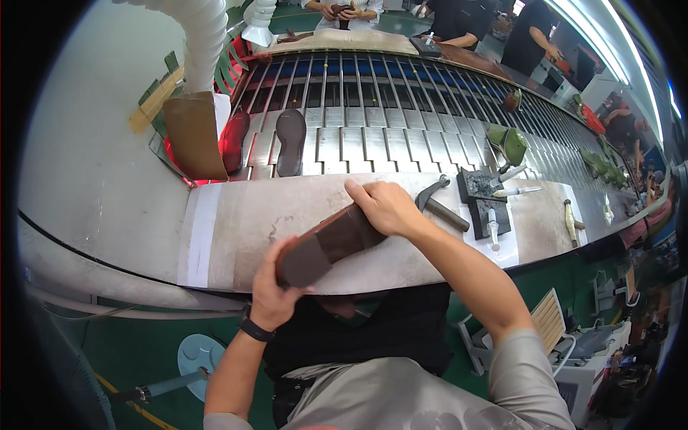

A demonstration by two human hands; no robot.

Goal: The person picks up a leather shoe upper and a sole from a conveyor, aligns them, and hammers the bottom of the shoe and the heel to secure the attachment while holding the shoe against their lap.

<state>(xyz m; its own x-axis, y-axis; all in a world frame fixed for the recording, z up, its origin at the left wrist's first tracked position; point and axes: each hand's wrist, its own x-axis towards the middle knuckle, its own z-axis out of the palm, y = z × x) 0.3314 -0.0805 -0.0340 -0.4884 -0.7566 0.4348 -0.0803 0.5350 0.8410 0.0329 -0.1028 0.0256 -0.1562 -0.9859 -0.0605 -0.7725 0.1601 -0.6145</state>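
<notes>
A dark brown shoe (333,245) is held over the near worktop, tilted, with its sole side turned up toward me. My left hand (274,287) grips its lower left end, fingers along the far side and thumb at the near edge. Around the upper right end closes my right hand (387,206), which partly hides it. Right of that hand lies a hammer (448,213) with a curved metal head and dark handle. Beside the hammer stand black block-like holders (481,185) with white-handled, brush-like tools.
Beyond the worktop (244,251) runs a metal slatted conveyor (358,150). On it rest a dark sole (290,143), a red-lit sole (235,143) and a green shoe (509,143). A brown board (193,140) and white hose (199,43) stand left. Several people work beyond.
</notes>
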